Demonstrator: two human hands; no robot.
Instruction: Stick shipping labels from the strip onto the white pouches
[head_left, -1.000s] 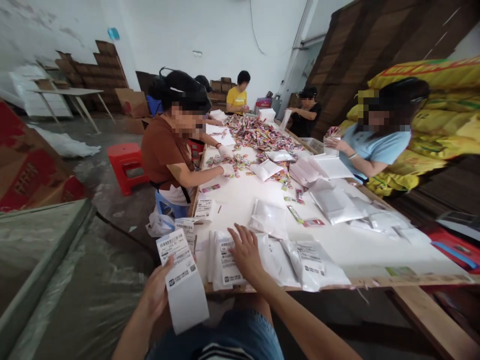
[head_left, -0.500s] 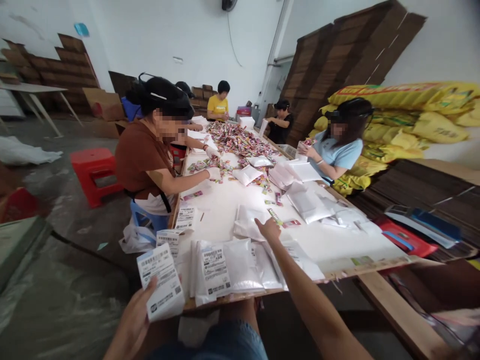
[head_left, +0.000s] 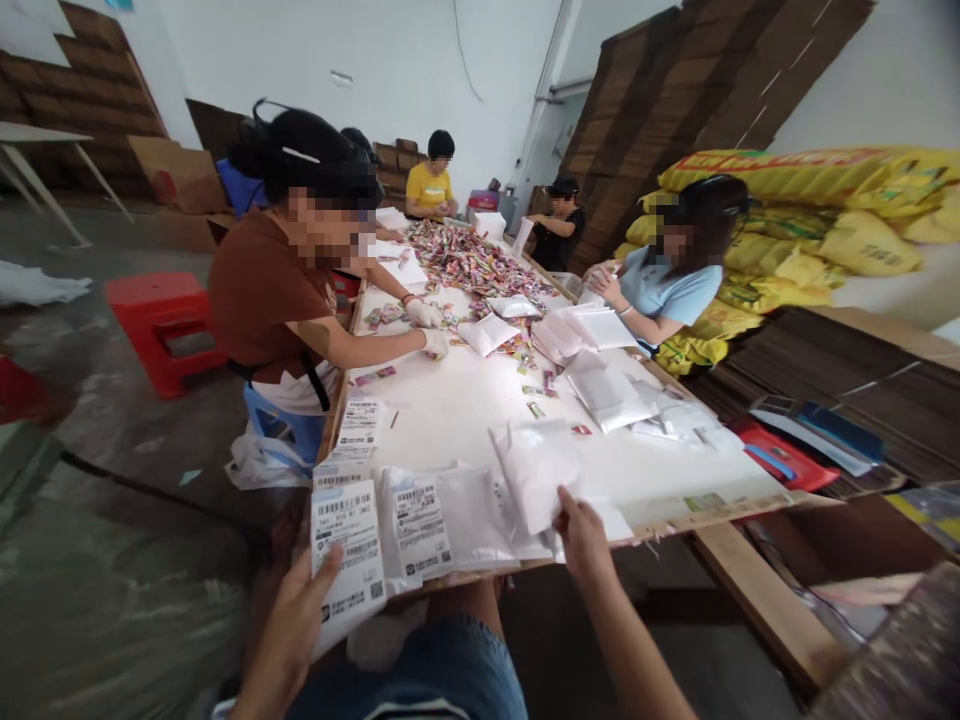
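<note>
White mailer pouch (head_left: 534, 465) sits at five o'clock, its near right corner pinched by my right hand (head_left: 586, 540). Half a second ago those fingers were stretched over it as it lay flat on the table (head_left: 442, 410); now it is drawn nearer and tilted, though I cannot tell whether it is wholly off the surface. At seven o'clock my left hand (head_left: 294, 610) grips one label strip (head_left: 347, 545), swung in closer to the pouches; I judge that this leaves pouch and labels ready to hand together.

Between my hands I count one labelled pouch (head_left: 420, 520), with plain ones bunched too tightly to number on its right. Two more printed labels (head_left: 358, 425) lie at eight o'clock, possibly joined.

Further out, two stuffed pouches (head_left: 487, 333) rest near twelve o'clock, before a sachet heap (head_left: 469, 262) past counting. Around it I count four co-workers (head_left: 259, 290), at ten, twelve, one and two o'clock, plus a fifth head, mostly hidden.
</note>
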